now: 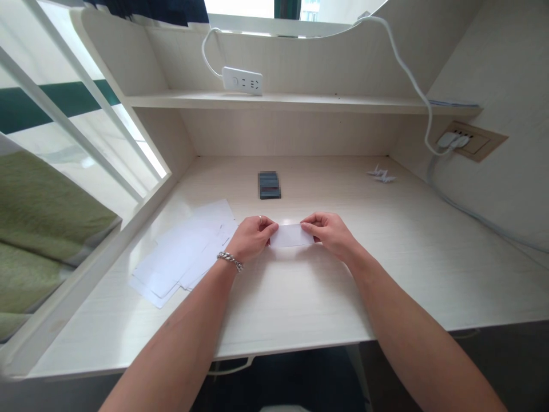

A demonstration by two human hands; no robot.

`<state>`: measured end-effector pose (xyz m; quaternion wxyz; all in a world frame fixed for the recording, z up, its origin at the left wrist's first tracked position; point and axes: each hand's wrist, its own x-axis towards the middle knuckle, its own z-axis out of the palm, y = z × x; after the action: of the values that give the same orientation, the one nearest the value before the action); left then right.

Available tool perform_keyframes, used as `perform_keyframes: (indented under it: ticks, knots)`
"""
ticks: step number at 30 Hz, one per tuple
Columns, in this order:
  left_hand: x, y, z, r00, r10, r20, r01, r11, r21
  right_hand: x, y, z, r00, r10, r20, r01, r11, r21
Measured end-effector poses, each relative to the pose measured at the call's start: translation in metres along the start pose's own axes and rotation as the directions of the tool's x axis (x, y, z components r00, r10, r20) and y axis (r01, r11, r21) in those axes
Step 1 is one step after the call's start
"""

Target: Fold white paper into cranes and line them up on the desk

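Note:
A small white rectangle of paper (291,236) is stretched between my two hands, just above the pale desk. My left hand (253,236), with a ring and a chain bracelet, pinches its left end between thumb and fingers. At the opposite end my right hand (329,232) grips the upper right corner the same way. Loose white sheets (184,246) lie in an overlapping pile to the left of my left hand. Beyond my hands rests a dark, pixelated rectangular object (269,185) whose kind I cannot make out.
Small folded white paper pieces (381,174) sit at the back right of the desk (407,257). A white power strip (242,80) stands on the shelf above. Its white cable (407,66) reaches a wall socket (476,140) at right. Green bedding (47,229) lies beyond the left rail.

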<state>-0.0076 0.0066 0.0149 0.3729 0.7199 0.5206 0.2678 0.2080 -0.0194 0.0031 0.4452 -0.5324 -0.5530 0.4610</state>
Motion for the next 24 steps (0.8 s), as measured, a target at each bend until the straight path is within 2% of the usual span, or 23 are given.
perform_keyframes:
  ticks: [4,9,12,16,20,24]
  knots:
    - [0.0,-0.001,0.001,0.999,0.035,-0.026,-0.035,0.999,-0.009,-0.001,-0.001,-0.001,0.999,0.013,0.033,-0.013,1.0,-0.02]
    - [-0.003,-0.002,0.003,0.996,0.085,-0.002,-0.085,0.996,0.027,-0.001,0.0,-0.001,0.999,-0.012,0.053,0.017,0.995,-0.097]
    - [-0.005,0.0,0.005,0.99,0.144,0.001,-0.144,0.985,0.094,-0.002,-0.002,0.003,0.99,-0.078,0.114,0.106,0.959,-0.262]
    - [-0.008,0.005,0.007,0.978,0.209,0.021,-0.21,0.968,0.136,0.0,-0.012,0.015,0.96,-0.178,0.218,0.259,0.862,-0.435]
    - [-0.005,0.009,0.002,0.984,0.172,0.039,-0.175,0.974,0.143,0.008,-0.027,0.019,0.951,-0.155,0.267,0.28,0.799,-0.533]
    - [0.003,0.006,-0.01,0.992,0.126,-0.022,-0.124,0.99,0.074,0.017,-0.03,0.0,0.949,-0.104,0.298,0.232,0.871,-0.434]
